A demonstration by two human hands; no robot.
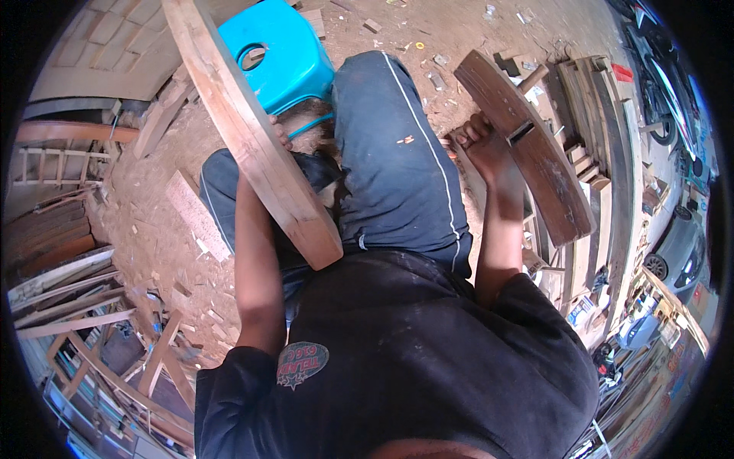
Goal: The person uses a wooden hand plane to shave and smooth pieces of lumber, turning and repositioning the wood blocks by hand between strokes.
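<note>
Diagonally, beam (256, 141) and plane (539, 157) slant away leftward.

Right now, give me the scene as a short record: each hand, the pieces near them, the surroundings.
Left hand: mostly hidden behind the pale wooden beam; grip unclear
Right hand: curled at the edge of the dark slotted wooden block; grip unclear
Stool: turquoise, hole in top, partly covered by the beam
Right side: long boards
Ground: scattered wood scraps

Plane (544, 164) — dark brown, beam (251, 131) — pale tan
</note>
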